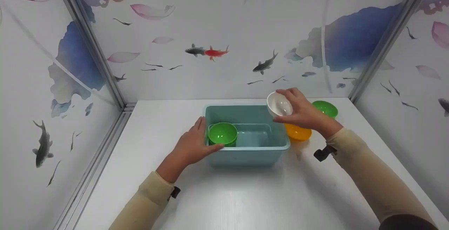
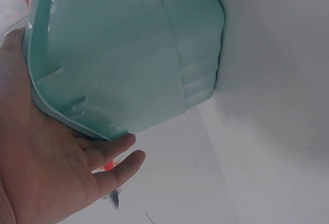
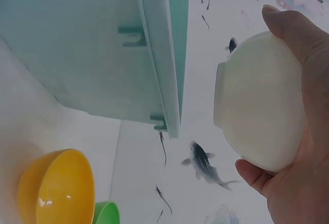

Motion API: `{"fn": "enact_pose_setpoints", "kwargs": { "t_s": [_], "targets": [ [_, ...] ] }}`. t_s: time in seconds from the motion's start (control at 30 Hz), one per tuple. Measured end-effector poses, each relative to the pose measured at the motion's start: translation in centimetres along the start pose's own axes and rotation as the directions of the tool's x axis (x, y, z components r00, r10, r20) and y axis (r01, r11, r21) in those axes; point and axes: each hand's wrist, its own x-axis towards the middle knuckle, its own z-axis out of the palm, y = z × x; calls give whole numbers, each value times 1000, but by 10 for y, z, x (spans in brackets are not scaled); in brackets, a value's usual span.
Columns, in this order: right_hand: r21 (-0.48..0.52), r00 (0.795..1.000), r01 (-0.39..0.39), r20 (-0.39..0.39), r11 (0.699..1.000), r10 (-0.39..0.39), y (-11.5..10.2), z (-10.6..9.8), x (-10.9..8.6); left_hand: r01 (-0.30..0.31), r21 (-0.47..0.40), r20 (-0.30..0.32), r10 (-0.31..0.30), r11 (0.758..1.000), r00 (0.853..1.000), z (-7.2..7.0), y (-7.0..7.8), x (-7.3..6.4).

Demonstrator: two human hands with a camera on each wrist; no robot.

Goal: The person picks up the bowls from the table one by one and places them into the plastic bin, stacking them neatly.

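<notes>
My right hand [image 1: 301, 112] holds a white bowl [image 1: 279, 104] by its sides, thumb and fingers apart around it, above the right end of a teal plastic basin [image 1: 245, 158]. The bowl is tilted, its hollow facing left in the head view; its pale outside and foot show in the right wrist view. My left hand [image 1: 193, 144] rests at the basin's front left corner, thumb along the front rim. Its fingers [image 2: 121, 178] lie fairly straight against the outside. Inside the basin's left end sits a green bowl [image 1: 223, 134], seemingly stacked on another.
An orange bowl [image 1: 298, 132] stands on the table [image 1: 231, 195] just right of the basin. Behind it is another green bowl [image 1: 325, 109], partly covered by my right hand. Printed panels [image 1: 224, 23] with fish and petals enclose the back and sides.
</notes>
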Motion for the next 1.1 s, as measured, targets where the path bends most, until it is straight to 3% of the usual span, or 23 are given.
{"fn": "enact_pose_setpoints", "kwargs": {
  "t_s": [0.6,1.1],
  "targets": [
    [46,987,128,89,991,-132,-44,22,27,17,-7,5,-17,1000,1000,2,-1,1],
    [16,958,220,186,975,-219,-70,35,54,47,10,22,-47,999,999,0,2,1]
  ]
}}
